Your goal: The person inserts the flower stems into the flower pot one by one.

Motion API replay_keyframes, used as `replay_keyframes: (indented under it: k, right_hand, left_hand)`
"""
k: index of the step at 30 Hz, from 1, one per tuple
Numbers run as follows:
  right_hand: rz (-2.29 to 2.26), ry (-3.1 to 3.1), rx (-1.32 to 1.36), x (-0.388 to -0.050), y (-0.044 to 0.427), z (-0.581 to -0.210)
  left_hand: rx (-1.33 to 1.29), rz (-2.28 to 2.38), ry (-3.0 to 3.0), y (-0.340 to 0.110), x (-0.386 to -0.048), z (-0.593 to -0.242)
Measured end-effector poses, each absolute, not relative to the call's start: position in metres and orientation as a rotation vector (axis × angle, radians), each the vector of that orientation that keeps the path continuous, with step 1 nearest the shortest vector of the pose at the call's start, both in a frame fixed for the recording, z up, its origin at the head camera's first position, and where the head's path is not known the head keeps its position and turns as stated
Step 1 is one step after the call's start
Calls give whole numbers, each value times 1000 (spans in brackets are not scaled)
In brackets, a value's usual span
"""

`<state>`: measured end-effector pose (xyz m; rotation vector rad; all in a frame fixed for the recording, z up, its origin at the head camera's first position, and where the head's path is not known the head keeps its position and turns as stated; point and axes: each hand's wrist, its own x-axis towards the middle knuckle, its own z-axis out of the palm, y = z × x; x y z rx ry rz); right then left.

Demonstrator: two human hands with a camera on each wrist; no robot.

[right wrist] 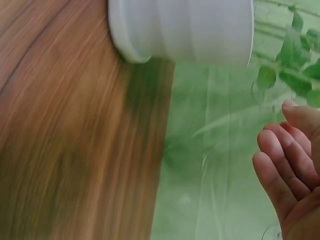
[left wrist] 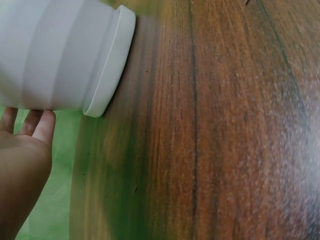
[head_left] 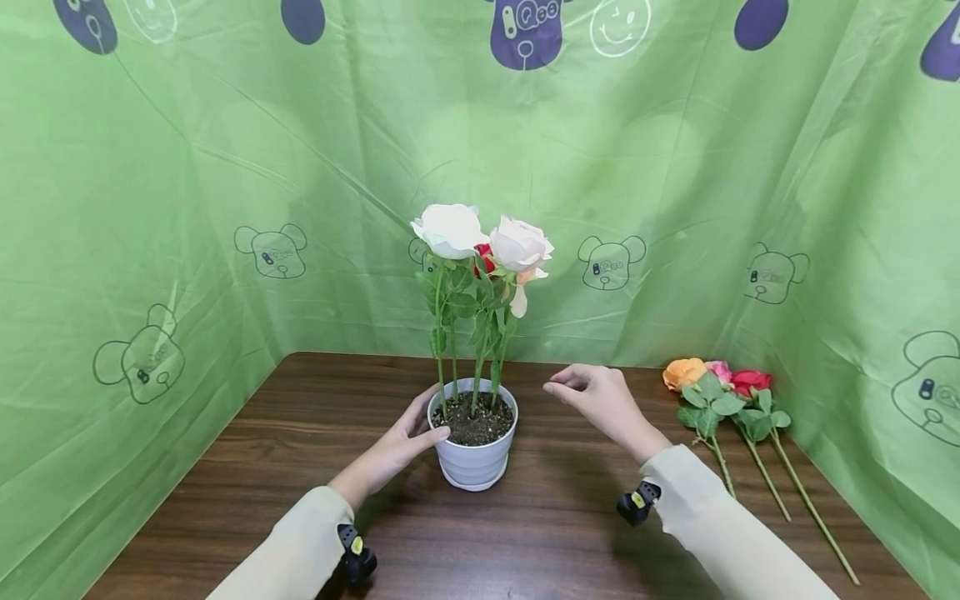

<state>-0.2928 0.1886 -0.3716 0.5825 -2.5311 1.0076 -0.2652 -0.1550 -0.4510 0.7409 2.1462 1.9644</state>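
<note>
A white ribbed flowerpot with a saucer-like base stands on the table, filled with dark soil. Upright in it are artificial roses: a white rose, a pale pink rose, a partly hidden red rose and a peach rose. My left hand holds the pot's left side, thumb at the rim; in the left wrist view its fingertips touch the wall. To the right of the pot, my right hand hovers apart from it, fingers loosely bent around nothing.
On the table's right side lie an orange rose, a pink rose and a red rose, their stems pointing toward the front. Green printed cloth encloses the brown wooden table at the back and sides.
</note>
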Motion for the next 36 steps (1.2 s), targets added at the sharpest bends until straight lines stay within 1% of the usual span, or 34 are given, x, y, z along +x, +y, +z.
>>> replay_keyframes:
  k: [8, 15, 28, 36]
  right_hand:
    - [937, -2592, 506, -293, 234, -383]
    - [873, -2647, 399, -285, 279, -398]
    - [952, -2833, 168, -265, 360, -425]
    - [1051, -2891, 9, -256, 398, -439]
  left_hand:
    - [761, 1971, 2136, -155, -266, -452]
    - [756, 1975, 2135, -155, -267, -454]
    - [747, 1980, 2134, -155, -266, -453]
    - [725, 1991, 2120, -154, -267, -453]
